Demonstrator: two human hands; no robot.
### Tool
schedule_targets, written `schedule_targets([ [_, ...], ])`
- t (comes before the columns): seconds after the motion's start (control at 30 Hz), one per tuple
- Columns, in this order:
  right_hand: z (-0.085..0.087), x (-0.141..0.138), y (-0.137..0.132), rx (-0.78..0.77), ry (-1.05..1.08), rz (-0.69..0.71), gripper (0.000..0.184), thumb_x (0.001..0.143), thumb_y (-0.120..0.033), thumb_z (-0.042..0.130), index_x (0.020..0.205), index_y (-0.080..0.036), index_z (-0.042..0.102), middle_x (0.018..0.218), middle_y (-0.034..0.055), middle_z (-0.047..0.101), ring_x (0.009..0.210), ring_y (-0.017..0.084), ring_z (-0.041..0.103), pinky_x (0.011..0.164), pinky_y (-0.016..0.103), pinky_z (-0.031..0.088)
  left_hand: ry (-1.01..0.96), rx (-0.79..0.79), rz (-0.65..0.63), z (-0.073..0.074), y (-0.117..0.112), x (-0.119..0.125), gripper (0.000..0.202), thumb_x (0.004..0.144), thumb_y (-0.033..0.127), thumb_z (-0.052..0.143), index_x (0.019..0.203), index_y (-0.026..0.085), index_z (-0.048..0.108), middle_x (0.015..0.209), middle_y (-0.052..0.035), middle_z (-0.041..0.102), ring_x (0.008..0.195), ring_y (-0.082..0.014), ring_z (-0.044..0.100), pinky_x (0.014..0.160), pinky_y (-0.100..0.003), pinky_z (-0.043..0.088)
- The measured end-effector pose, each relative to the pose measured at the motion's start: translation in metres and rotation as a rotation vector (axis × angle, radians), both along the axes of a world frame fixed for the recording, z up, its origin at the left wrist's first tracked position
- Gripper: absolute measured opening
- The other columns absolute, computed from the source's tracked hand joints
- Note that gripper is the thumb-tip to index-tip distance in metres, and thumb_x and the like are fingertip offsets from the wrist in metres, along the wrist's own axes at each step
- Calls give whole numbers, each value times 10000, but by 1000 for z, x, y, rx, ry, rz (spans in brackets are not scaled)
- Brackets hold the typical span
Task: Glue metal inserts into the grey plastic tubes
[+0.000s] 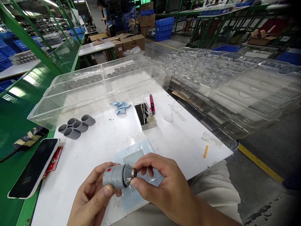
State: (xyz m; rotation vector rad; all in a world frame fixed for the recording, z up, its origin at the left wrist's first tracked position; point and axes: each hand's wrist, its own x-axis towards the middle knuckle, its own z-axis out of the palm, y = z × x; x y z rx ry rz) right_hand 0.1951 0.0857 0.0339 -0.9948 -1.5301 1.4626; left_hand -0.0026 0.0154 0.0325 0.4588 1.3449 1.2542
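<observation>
A grey cylindrical model part (pixel 115 176) with a small red mark lies on its side in my left hand (pixel 96 188), the fingers wrapped round its body. At its right end, thumb and fingertips of my right hand (pixel 160 179) pinch a narrower end piece (pixel 133 173) with a brownish tip. Below both hands a light blue sheet (pixel 131 201) is spread on the white table (pixel 98 138). Several grey tubes (pixel 72 125) stand and lie in a cluster at the left, one showing a red mark.
A clear box (pixel 148 125) holds thin tools and a small bottle. Around it are a red cutter (pixel 152 103), a blue cloth (pixel 119 107) and a translucent squeeze bottle (pixel 168 116). A phone (pixel 34 169) lies left. Clear trays (pixel 77 103) line the back; a person (pixel 107 18) stands far off.
</observation>
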Motion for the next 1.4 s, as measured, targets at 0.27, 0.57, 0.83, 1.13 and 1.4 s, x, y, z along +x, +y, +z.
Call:
schedule_targets([
  [0.27, 0, 0, -2, -17, -14, -1, 146, 771, -218, 806, 908, -249, 768, 841, -35, 709, 787, 136, 601, 743, 269, 491, 84, 28, -7, 4, -1, 1, 368, 733, 360, 916, 1071, 263, 808, 904, -42, 790, 711, -167, 679, 706, -233, 586],
  [0.57, 3, -1, -3, -45, -10, 2, 140, 763, -199, 797, 894, -240, 766, 821, -30, 709, 783, 144, 607, 744, 275, 494, 86, 4, -33, 3, -2, -2, 410, 711, 302, 931, 1099, 264, 804, 1054, -65, 811, 855, -228, 735, 752, -259, 633],
  [0.83, -1, 1, 3, -55, -66, 55, 163, 855, -247, 796, 1017, -258, 787, 916, -34, 765, 801, 129, 640, 747, 257, 514, 254, 1, -27, -5, -5, -16, 467, 696, 302, 951, 1137, 289, 797, 1204, -62, 811, 992, -253, 776, 825, -243, 643],
  [1.13, -36, -7, 23, 411, -258, 11, 199, 986, -247, 686, 1151, -233, 796, 1077, 60, 780, 1013, 224, 677, 920, 403, 557, 743, 23, 1, 14, 20, -3, 510, 701, 468, 908, 1154, 277, 769, 1024, -47, 795, 977, -262, 712, 910, -316, 588],
  [1.4, -29, 3, 23, 440, -532, 98, 192, 940, -162, 711, 1080, -262, 795, 1243, 86, 706, 1241, 294, 595, 1043, 492, 521, 942, 337, -307, 4, 38, 5, 311, 839, 340, 780, 1149, 322, 799, 1071, -62, 716, 755, -209, 594, 534, -244, 505],
])
